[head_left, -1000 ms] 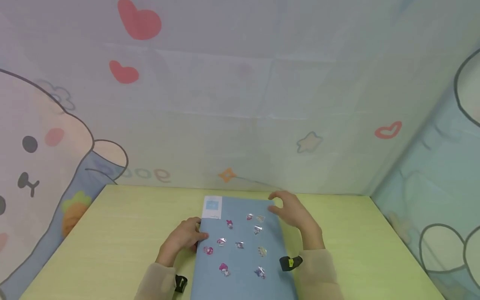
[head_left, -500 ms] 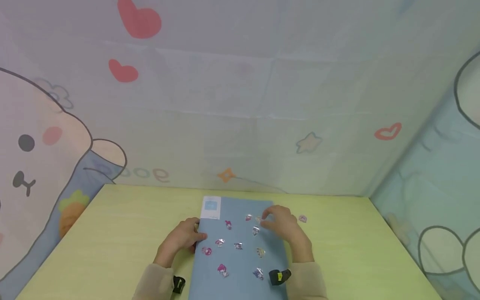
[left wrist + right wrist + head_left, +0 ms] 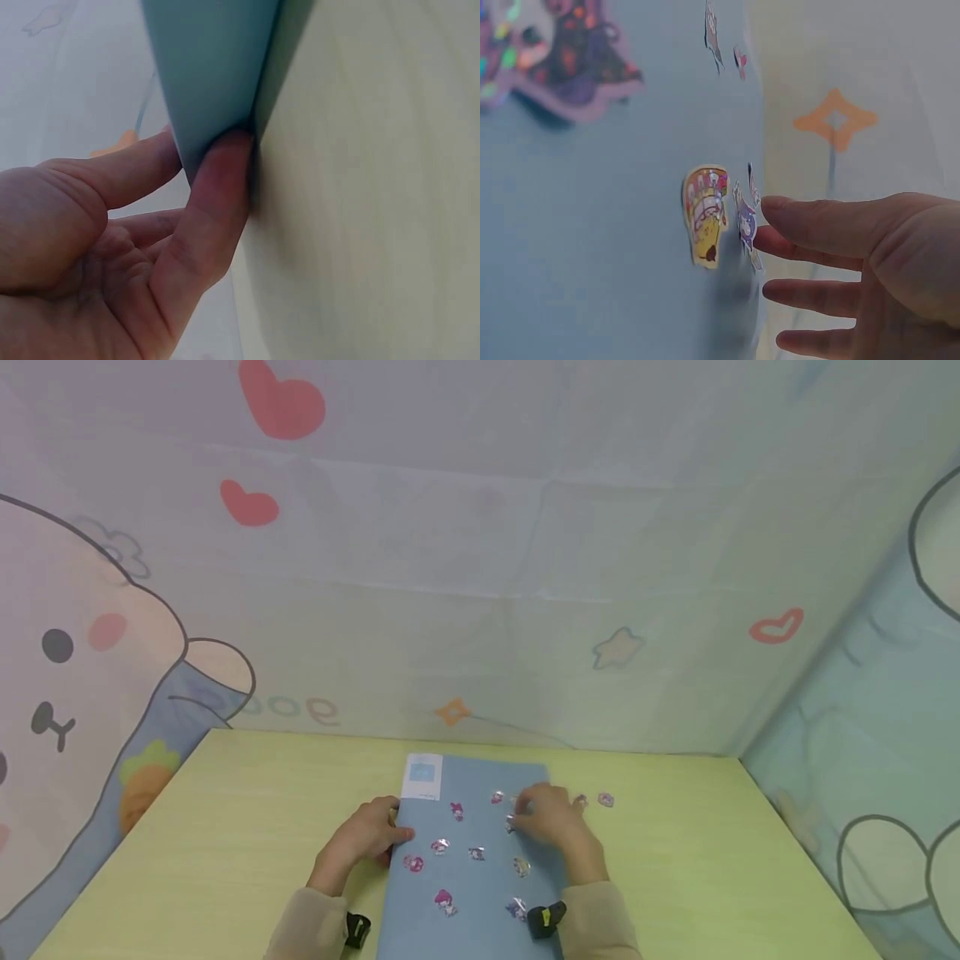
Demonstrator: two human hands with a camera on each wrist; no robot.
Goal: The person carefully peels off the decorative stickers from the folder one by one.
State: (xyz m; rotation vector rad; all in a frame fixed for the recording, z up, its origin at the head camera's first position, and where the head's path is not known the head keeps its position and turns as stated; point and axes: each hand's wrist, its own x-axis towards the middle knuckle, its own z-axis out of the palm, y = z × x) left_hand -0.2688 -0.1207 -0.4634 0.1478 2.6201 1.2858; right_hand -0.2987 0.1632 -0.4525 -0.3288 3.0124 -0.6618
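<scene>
A light blue board, thick at its side, lies on the table with a white label at its far left corner and several small cartoon stickers on top. My left hand grips its left edge, thumb above; in the left wrist view fingers press against the side. Over the far right part hovers my right hand, thumb and fingers slightly bent beside a purple sticker. Whether they touch it I cannot tell. A yellow sticker lies closer to the right wrist camera. The hand partly hides another sticker.
Two stickers lie on the yellow-green table right of the board, a pink one and a small one near my right hand. A printed cloth backdrop rises behind the table and along the right side.
My right hand has moved from the board's far right corner leftward and nearer, over the stickers. Two stickers on the table to the right have come into view. My left hand stays in place.
</scene>
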